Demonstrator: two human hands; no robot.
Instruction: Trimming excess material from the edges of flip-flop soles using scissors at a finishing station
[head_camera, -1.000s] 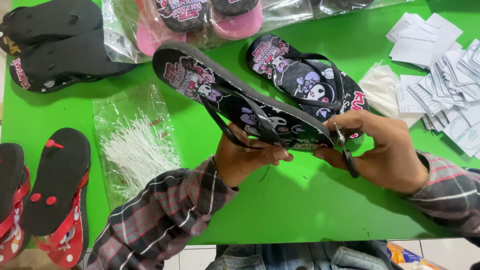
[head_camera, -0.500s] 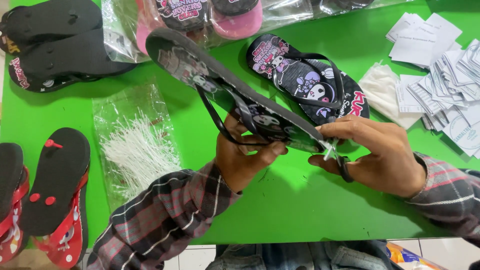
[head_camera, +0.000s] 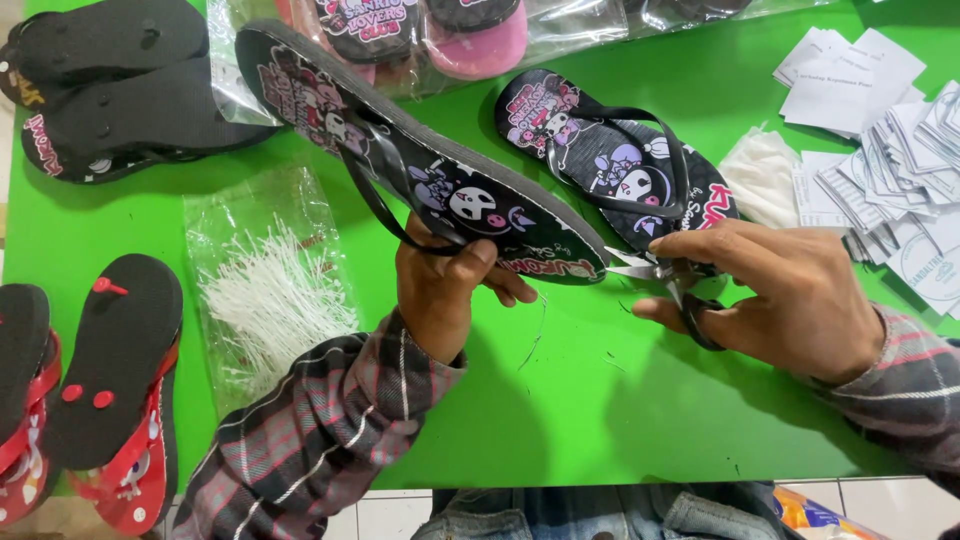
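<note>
Trimming a flip-flop's heel edge
Left hand (head_camera: 445, 290) pinches the black flip-flop (head_camera: 420, 165) tilted up, presenting its heel to small scissors (head_camera: 650, 272) clasped in the right hand (head_camera: 790, 295).

Foam, metal and plastic on my green table

I see a matt black printed foam flip-flop (head_camera: 430, 170) with glossy straps, shiny metal scissors (head_camera: 650, 272), a clear crinkled plastic bag (head_camera: 265, 290) and white paper slips (head_camera: 890, 110).

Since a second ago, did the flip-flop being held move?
Yes. The flip-flop in the left hand swung its toe end up toward the plastic bags at the table's far edge.
</note>
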